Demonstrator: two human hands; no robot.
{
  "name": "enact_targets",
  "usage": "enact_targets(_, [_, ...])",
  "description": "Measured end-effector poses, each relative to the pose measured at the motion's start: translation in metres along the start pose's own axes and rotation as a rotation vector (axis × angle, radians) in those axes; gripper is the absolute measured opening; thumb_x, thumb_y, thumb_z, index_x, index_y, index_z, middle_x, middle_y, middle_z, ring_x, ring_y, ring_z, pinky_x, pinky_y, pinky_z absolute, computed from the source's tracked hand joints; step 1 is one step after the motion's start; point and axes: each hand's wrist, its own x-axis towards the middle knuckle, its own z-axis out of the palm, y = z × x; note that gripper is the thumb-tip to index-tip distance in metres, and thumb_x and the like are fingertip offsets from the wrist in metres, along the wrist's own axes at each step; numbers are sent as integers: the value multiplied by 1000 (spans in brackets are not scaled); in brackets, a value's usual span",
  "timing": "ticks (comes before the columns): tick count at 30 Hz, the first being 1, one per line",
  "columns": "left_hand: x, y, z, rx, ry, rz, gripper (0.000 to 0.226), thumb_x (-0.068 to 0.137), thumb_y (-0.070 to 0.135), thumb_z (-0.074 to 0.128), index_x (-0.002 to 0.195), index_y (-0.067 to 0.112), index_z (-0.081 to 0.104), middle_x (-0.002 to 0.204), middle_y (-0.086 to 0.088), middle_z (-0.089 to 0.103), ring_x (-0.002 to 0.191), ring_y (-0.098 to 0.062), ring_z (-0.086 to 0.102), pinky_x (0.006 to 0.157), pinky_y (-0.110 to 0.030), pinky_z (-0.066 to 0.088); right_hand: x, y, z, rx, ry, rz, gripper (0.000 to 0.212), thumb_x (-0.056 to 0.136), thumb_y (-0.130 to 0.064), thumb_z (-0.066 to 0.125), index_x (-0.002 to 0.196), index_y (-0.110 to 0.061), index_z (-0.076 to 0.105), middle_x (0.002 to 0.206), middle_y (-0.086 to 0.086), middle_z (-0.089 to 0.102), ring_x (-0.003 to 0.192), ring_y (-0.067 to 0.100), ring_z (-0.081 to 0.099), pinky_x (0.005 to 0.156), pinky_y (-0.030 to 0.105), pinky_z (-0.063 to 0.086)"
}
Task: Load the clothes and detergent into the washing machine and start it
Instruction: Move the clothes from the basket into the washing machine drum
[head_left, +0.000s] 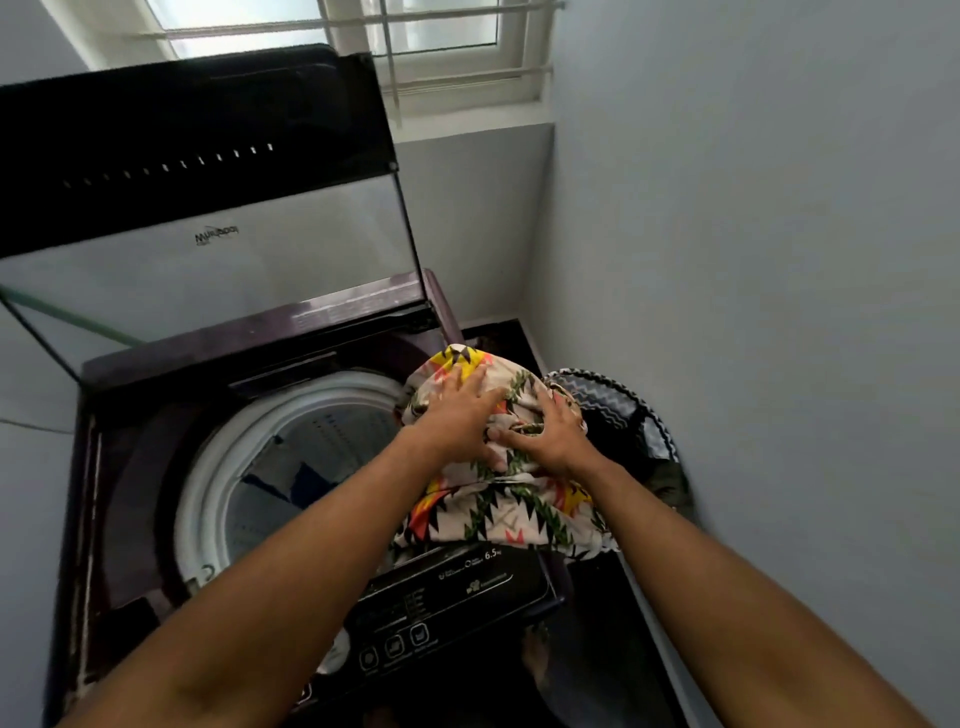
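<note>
A dark purple top-loading washing machine (156, 467) stands with its glass lid (208, 260) raised. Its white-rimmed drum (218, 467) is open, with some blue cloth low inside. A bundle of patterned cloth (509, 509) in white, yellow, orange and green sits over the machine's right edge. My left hand (457, 410) lies on top of the bundle with fingers spread. My right hand (550, 431) grips a fold of the same cloth beside it. The control panel (447, 608) lies below the bundle.
A laundry basket (618, 410) with a black-and-white zigzag rim stands on the dark floor to the right of the machine, holding dark clothes. A grey wall runs close on the right. A barred window (441, 41) is above the lid.
</note>
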Motion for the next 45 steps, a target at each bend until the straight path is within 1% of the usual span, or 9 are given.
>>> enact_targets(6, [8,-8,7,-59,53,30,110,56,58,87,149,26,38,164,-6,5,150,-38,4,121,-55,13,-1,3,14,327,-161,-57,100,68,-77,67,149,-28,36,143,-3,47,133,20,44,101,35,40])
enact_targets(10, [5,-3,3,-73,97,21,106,51,54,91,143,26,46,158,-5,20,144,-33,22,118,-50,25,-4,-1,11,374,-155,-103,100,68,-74,71,148,-24,39,141,-6,50,131,17,47,105,36,41])
enact_targets(15, [1,-8,6,-147,188,48,99,44,55,92,130,30,50,143,1,37,129,-25,35,109,-43,37,-16,-24,-9,281,-125,-237,21,85,-32,77,100,-20,71,84,-8,72,78,3,66,69,20,49])
enact_targets(17, [-4,-10,8,-178,243,65,90,45,52,93,122,29,51,131,2,43,118,-22,42,99,-40,44,-20,-43,-11,141,-24,-242,11,81,-24,78,85,-17,70,74,-5,68,70,11,62,61,25,46])
enact_targets(22, [-38,-23,11,-477,444,41,53,67,29,85,112,39,59,96,8,54,87,-17,59,73,-33,49,-33,-98,-1,-103,94,-267,38,65,-39,73,102,-31,74,83,-10,72,78,10,67,67,25,51])
enact_targets(27, [-78,-53,-8,-701,601,-78,35,70,19,80,80,28,48,70,7,55,62,-4,46,57,-33,40,-49,-162,6,-109,161,-279,23,65,-33,74,82,-17,73,76,4,72,74,21,68,63,29,53])
enact_targets(32, [-126,-92,-48,-790,688,-153,38,65,13,83,86,24,53,74,5,62,65,-10,55,58,-25,46,-65,-231,29,1,173,-387,14,67,-25,72,72,-13,66,73,5,70,70,21,67,63,33,56])
enact_targets(38, [-170,-136,-44,-760,727,-210,35,64,10,80,83,22,55,78,0,64,72,-16,61,66,-40,54,-82,-259,80,106,90,-489,8,75,-16,71,71,-15,64,69,1,66,62,11,61,50,20,46])
enact_targets(45, [-188,-161,9,-634,759,-327,23,76,20,69,89,29,52,90,5,62,84,-18,61,67,-35,48,-73,-245,141,52,10,-529,19,81,-10,67,100,-12,67,94,5,69,88,20,64,72,26,46])
